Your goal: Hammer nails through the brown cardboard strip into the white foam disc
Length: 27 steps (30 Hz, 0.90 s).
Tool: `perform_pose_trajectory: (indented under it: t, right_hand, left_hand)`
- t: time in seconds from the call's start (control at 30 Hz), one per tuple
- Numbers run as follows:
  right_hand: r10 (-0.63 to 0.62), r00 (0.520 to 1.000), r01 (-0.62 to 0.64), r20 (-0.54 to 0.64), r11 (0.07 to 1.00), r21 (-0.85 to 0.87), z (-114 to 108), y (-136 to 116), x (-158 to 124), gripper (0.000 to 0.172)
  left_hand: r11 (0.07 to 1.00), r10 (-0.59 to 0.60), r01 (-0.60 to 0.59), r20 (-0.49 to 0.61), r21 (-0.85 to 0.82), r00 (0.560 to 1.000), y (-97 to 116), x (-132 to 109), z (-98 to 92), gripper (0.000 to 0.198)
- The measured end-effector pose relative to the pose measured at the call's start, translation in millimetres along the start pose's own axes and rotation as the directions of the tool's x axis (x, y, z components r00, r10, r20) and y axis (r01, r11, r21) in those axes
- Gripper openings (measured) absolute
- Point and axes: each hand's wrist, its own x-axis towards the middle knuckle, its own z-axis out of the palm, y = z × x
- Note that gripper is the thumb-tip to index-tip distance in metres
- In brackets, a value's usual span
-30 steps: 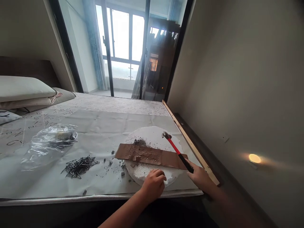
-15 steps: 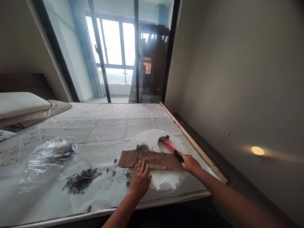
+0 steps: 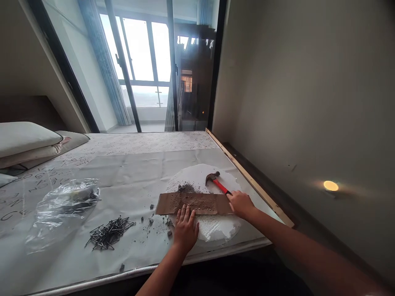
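My left hand (image 3: 185, 224) lies with fingers stretched out on the near edge of a brown board (image 3: 197, 201), which has many small holes or dots along it. My right hand (image 3: 242, 204) is closed round the black end of a claw hammer (image 3: 220, 185) with a red handle. The hammer's dark head rests or hovers over a round white foam-like sheet (image 3: 194, 172) beneath the board; I cannot tell which. Grey crumbs (image 3: 187, 188) are heaped behind the board, and more are scattered to its left.
A pile of nails (image 3: 111, 233) lies left of my left hand, with a clear plastic bag (image 3: 66, 205) farther left. All of it rests on a grey sheet (image 3: 138, 172) over a mattress. A wooden strip (image 3: 247, 174) runs along the right edge, near the wall.
My right hand has slid up and left along the hammer's handle, covering more of its black part. My left hand stays on the board. The view has shifted slightly.
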Motion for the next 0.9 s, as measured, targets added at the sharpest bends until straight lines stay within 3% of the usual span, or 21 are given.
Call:
perform_pose_trajectory:
  t: [0.13,0.3,0.9]
  right_hand:
    - [-0.268,0.962,0.270,-0.042,0.962,0.032,-15.2,-55.1,15.9,0.016]
    - [-0.390,0.921,0.390,-0.025,0.920,0.025,-11.1,-104.5,48.2,0.018]
    - [-0.546,0.835,0.550,0.067,0.833,-0.059,-14.1,-123.4,71.3,0.018]
  left_hand:
    - [1.000,0.009,-0.009,-0.005,0.006,1.000,0.8,1.6,-1.5,0.039]
    - [1.000,0.015,-0.015,0.003,0.009,1.000,1.4,3.9,-3.3,0.037]
    - [0.994,0.051,-0.050,-0.013,0.093,0.999,-5.1,4.4,5.5,0.050]
